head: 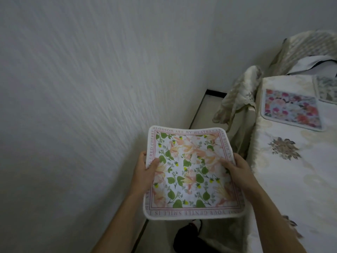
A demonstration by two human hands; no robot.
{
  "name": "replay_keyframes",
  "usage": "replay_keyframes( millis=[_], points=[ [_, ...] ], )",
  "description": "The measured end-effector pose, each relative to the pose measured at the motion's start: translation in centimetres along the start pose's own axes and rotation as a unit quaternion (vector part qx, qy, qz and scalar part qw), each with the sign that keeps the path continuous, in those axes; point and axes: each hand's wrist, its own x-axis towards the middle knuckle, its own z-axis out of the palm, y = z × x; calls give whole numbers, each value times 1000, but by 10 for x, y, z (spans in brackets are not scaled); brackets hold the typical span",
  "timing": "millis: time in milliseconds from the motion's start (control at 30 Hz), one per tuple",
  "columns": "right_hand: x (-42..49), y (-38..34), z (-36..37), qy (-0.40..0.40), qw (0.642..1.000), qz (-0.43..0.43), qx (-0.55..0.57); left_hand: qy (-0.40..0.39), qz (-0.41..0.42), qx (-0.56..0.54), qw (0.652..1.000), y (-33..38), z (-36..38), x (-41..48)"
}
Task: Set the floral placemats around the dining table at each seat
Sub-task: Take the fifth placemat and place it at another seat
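Observation:
I hold a square floral placemat (191, 170) with green leaves, peach flowers and a lettered pink border flat in front of me, above the floor between wall and table. My left hand (145, 170) grips its left edge, thumb on top. My right hand (237, 172) grips its right edge. On the dining table (291, 179), covered in a cream embroidered cloth, a pink-flowered placemat (291, 108) lies at the far end, with a paler placemat (326, 88) partly in view beyond it.
A white textured wall (91, 88) runs close on the left. Chairs with cream covers (238, 95) stand at the table's left side and far end. A narrow strip of floor (200, 110) lies between wall and table. My dark-trousered leg and foot (189, 236) show below.

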Motion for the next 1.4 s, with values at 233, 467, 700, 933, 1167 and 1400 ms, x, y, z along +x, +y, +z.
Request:
replay_keyframes(
  millis=[233, 467, 700, 933, 1167, 1400],
  points=[
    [61, -12, -41, 82, 994, 37, 57, -87, -1, 55, 995, 41, 73, 94],
    [34, 4, -105, 227, 968, 71, 75, -233, 17, 111, 966, 62, 177, 133],
    [-31, 49, -142, 421, 888, 140, 118, -459, 54, 165, 871, 57, 301, 138],
    [-69, 81, -131, 572, 772, 211, 179, -634, 118, 223, 731, 50, 398, 123],
    [-44, 98, -120, 640, 698, 248, 206, -652, 270, 349, 617, 46, 471, 124],
    [-14, 111, -117, 654, 655, 295, 237, -630, 298, 398, 597, 23, 524, 127]
  ],
)
